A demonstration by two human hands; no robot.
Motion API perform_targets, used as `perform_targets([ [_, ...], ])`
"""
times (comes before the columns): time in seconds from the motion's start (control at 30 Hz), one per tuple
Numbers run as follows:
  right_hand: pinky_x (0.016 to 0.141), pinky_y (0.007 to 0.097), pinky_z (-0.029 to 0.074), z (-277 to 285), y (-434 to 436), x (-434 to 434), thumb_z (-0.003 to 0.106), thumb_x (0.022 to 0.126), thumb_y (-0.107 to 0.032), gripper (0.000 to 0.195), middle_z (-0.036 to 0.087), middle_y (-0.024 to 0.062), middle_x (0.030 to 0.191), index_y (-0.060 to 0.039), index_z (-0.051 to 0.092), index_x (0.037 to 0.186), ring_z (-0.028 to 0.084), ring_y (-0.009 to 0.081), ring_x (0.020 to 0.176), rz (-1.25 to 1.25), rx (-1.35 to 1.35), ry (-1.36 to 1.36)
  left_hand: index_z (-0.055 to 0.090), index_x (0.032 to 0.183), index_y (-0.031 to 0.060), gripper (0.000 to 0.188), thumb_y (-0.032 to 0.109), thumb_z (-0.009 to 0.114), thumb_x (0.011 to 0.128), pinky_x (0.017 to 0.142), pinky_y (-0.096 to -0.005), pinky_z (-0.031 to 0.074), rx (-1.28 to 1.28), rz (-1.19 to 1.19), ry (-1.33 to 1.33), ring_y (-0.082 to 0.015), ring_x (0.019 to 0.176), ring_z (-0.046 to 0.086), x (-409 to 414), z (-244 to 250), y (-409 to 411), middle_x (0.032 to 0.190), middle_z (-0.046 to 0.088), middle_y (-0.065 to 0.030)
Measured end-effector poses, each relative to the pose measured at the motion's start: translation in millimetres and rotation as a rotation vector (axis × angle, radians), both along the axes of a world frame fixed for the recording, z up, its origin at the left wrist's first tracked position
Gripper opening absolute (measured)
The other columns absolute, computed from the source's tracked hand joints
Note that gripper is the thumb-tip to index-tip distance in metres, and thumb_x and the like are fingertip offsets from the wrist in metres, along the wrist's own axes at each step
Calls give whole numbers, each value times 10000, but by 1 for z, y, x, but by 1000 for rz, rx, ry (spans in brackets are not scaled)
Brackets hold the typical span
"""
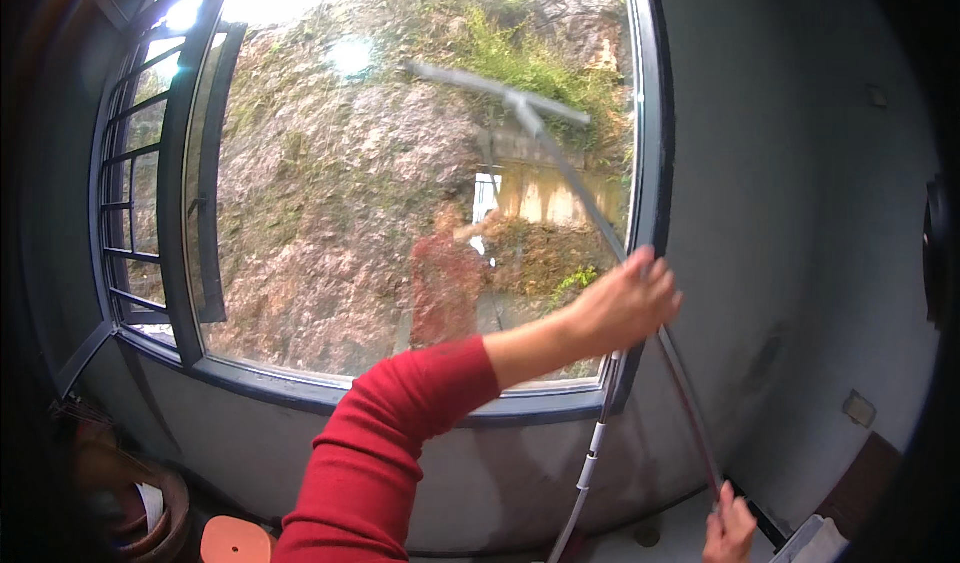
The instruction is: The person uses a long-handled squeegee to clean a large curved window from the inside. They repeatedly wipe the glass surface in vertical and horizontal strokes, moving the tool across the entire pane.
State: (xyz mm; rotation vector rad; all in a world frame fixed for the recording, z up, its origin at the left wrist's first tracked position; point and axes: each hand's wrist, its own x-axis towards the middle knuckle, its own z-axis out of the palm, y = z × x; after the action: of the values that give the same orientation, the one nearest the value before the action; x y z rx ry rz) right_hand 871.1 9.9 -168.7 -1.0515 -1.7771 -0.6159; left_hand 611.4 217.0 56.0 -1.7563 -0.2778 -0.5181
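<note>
A long-handled window squeegee (517, 98) lies across the upper right part of a large window pane (337, 188), its bar tilted down to the right. My left hand (637, 293), in a red sleeve, grips the upper part of the pole near the right window frame. Lower down, my right hand (727, 525) is closed round the same pole by its bottom end. A second metal pole (583, 473) with white bands leans at the lower right corner of the window.
A barred side window (135, 203) is at the left. Below it stand stacked brown pots (176, 510) and an orange plastic stool (236, 539). A brown board (859, 480) rests by the right wall (765, 188). The pane shows a rock slope and a reflection of a person.
</note>
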Motion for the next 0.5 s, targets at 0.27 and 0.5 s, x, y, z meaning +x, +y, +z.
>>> perform_targets([
  [0.27, 841, 367, 525, 185, 77, -73, 514, 919, 52, 495, 669, 239, 1141, -28, 517, 1408, 674, 336, 977, 49, 161, 84, 465, 1431, 140, 705, 39, 636, 755, 1129, -506, 294, -76, -390, -216, -310, 1356, 406, -70, 41, -50, 1312, 500, -156],
  [0.5, 724, 290, 482, 324, 110, -150, 565, 924, -40, 477, 696, 189, 1032, -125, 559, 1393, 594, 160, 751, -36, 234, 112, 467, 1434, 136, 712, -2, 614, 751, 1116, -487, 303, -118, -289, -195, -308, 1342, 415, -194, 11, -52, 1277, 513, -141],
])
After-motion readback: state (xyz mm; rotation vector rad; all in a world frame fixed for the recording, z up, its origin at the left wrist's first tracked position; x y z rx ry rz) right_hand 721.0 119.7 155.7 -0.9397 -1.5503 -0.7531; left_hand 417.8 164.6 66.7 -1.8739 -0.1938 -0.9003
